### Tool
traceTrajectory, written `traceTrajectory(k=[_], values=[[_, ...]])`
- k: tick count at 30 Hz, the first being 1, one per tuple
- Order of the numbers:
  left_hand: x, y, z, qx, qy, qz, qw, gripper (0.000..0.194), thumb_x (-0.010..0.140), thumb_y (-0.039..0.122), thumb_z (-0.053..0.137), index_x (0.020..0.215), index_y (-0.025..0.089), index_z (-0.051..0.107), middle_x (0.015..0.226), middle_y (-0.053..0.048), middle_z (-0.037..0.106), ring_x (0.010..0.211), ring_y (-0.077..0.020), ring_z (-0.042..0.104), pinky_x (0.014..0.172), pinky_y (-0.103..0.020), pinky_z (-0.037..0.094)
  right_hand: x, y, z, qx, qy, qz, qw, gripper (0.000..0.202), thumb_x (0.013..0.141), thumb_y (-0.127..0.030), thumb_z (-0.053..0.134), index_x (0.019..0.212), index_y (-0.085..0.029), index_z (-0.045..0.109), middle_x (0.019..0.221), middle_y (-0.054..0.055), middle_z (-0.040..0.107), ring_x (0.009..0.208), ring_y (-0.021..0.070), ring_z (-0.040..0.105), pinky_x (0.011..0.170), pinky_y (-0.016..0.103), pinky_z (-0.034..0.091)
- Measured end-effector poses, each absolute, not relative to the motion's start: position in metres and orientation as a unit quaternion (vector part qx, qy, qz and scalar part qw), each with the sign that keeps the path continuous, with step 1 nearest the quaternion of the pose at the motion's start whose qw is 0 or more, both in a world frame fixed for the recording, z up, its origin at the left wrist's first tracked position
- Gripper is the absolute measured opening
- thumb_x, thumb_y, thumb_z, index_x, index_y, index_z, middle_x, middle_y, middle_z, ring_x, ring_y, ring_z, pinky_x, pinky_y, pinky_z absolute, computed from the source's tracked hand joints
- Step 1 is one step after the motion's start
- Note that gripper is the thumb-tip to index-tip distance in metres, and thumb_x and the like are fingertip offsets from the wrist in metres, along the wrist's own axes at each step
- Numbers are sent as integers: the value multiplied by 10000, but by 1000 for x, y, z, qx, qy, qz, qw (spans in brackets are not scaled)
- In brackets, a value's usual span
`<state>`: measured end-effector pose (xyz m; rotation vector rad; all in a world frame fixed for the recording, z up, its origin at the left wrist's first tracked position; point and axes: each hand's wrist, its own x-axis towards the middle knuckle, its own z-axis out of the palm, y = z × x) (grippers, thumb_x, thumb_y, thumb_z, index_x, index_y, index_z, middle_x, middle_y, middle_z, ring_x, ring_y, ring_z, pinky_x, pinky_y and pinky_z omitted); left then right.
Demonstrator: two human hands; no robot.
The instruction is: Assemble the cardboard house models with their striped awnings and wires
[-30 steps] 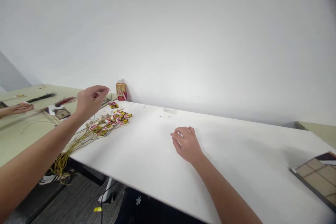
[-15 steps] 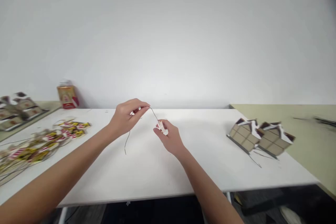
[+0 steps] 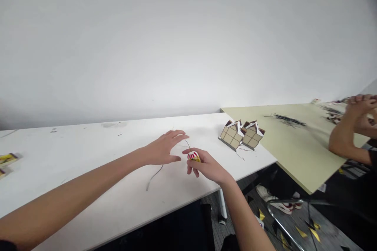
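Note:
My right hand is closed on a small paper piece with a red-and-white striped top and yellow below. From its top a thin dark wire runs up to the fingertips of my left hand. That hand is open, thumb well apart from the fingers. Part of the wire is hidden behind it, and a loose end hangs out below over the white table. To the right stand two small house-shaped models, one beige with a dark roof and a similar one beside it.
Yellow paper pieces lie at the table's left edge. A pale green table adjoins on the right, with a bundle of dark wires on it. Another person's clasped hands show at far right. Yellow scraps litter the floor.
The view has swung to the right. My left hand has opened from its pinch on the wire. The piece in my right hand now shows its striped top.

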<state>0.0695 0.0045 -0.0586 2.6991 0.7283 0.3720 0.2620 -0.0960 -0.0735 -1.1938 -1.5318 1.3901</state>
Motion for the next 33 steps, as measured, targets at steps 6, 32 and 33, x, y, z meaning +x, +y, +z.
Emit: traceTrajectory(k=[6,32,33], values=[[93,19,-58,952,204,49,224,318,905,370,339,781,217,589,716,-5,633,645,-142,538,817,-332,389,297,-127,-70,-493,-564,524,405,344,820,-366,550,1096,-163,512,671,7,626,499,85,433,515,231,362],[228,-36,-41,998,8,48,27,224,888,207,380,937,202,598,884,-79,675,740,-237,638,610,-324,431,312,-135,-115,-655,-448,-12,608,412,785,-188,360,1182,-173,466,948,61,562,836,188,550,753,343,445],[234,-37,-39,998,-12,55,17,214,883,198,393,932,206,601,864,-66,680,717,-230,636,595,-317,427,316,-137,-115,-665,-433,-15,609,419,769,-194,360,1169,-170,479,898,48,554,792,184,541,724,333,436]])
